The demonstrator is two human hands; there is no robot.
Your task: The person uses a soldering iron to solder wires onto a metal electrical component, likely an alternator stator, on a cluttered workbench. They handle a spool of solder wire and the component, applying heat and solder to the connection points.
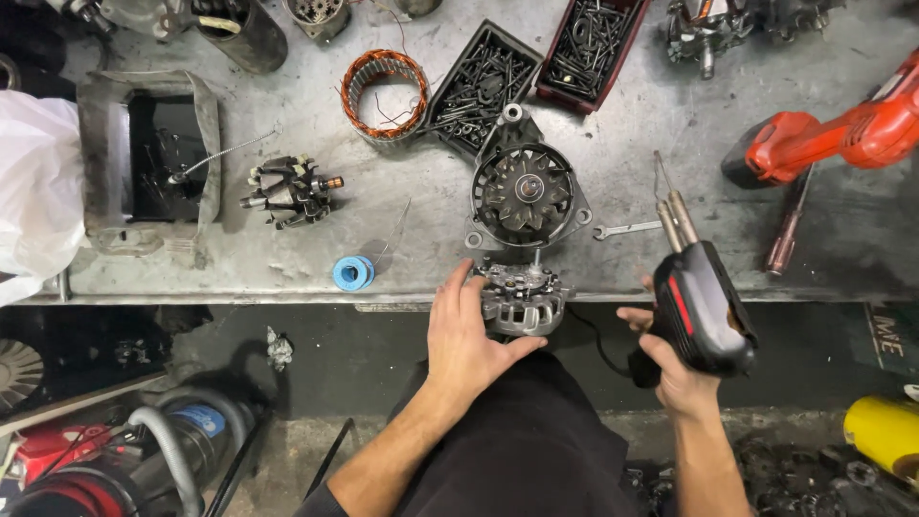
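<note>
We see a white plastic bag (pixel 33 187) bulging at the bench's left edge | a green sign (pixel 888 335) with pale lettering low at right | a blue label (pixel 202 418) on the grey canister at bottom left.

Red drill (pixel 842 134) cut off at rt edge; yellow can (pixel 885 431) too.

Light was bright & even from overhead, w/ the desk (pixel 287 258) well lit and a soft sheen on its grey metal. Shadows were short, falling just beside the parts. Floor (pixel 364 354) under the desk edge was much dimmer. Focus was sharp at centre; slight wide-angle bend toward the edges. No motion blur on the hands (pixel 469 335).
</note>
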